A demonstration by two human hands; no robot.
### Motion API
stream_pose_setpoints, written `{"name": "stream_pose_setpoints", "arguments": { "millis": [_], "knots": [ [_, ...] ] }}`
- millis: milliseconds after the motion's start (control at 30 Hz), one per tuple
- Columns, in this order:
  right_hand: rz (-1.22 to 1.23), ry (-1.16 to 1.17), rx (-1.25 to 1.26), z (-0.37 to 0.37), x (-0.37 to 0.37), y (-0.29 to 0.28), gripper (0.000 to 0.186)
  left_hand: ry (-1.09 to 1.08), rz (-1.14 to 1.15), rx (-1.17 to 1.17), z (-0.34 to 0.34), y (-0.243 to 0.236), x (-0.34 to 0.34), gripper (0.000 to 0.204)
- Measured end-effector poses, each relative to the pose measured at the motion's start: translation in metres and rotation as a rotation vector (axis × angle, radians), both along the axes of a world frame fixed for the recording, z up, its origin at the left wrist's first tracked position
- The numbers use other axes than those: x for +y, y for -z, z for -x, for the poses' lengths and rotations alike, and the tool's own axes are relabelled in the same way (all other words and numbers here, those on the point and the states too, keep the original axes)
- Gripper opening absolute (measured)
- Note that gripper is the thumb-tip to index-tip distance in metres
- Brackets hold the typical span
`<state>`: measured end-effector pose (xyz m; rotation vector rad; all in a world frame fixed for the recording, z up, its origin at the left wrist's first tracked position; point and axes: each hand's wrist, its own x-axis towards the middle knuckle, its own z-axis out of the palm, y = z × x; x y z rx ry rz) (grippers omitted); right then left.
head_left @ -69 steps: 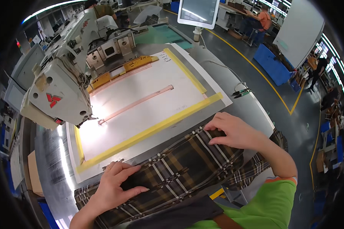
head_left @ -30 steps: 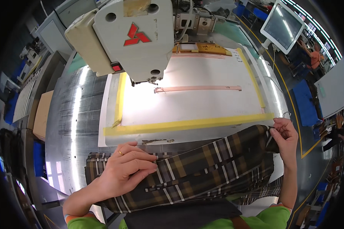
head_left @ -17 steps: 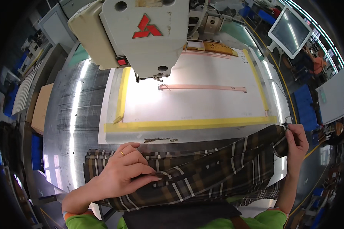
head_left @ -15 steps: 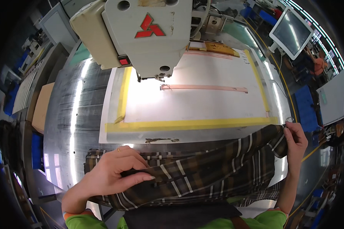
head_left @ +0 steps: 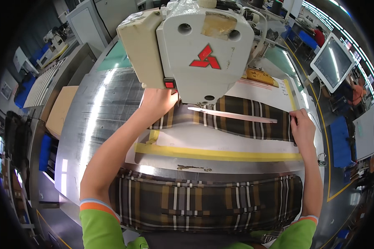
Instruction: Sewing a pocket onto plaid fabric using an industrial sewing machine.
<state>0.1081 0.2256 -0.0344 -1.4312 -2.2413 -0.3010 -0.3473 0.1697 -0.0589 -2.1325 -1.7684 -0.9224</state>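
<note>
Cloth (head_left: 253, 108) left of right grip (head_left: 304, 128)

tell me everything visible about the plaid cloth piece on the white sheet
The plaid cloth piece looks woven, dark with brown and whitish bands. It lies spread out left to right on the white sheet, its near edge curving. A pale pink strip runs along its middle. The machine head hides part of it. The right hand touches its right end; the left hand is at its left end, fingers hidden.
</note>
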Motion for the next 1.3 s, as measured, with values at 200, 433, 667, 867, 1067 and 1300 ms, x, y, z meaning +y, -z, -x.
{"name": "stream_pose_setpoints", "arguments": {
  "millis": [200,433,667,867,1067,1300],
  "knots": [
    [-0.074,-0.072,0.046,-0.016,0.007,0.024,0.012,-0.029,0.477,0.098,-0.023,-0.016,-0.036,0.013],
    [-0.04,-0.081,0.138,-0.023,0.009,0.019,0.012,0.314,0.025,0.03,-0.022,0.002,-0.052,0.024],
    [0.075,-0.019,0.211,-0.039,0.005,0.015,0.013,0.43,0.065,0.057,-0.031,-0.001,-0.058,0.033],
    [0.077,-0.032,0.224,-0.035,0.01,0.015,0.012,0.432,0.109,0.072,-0.029,0.003,-0.059,0.037],
    [-0.122,-0.014,-0.204,-0.038,0.03,0.007,0.017,0.433,0.118,0.124,-0.032,0.002,-0.057,0.039],
    [-0.022,-0.689,-0.036,0.115,-0.016,-0.009,0.022,0.437,0.175,0.134,-0.029,-0.001,-0.058,0.042]
  ]
}}
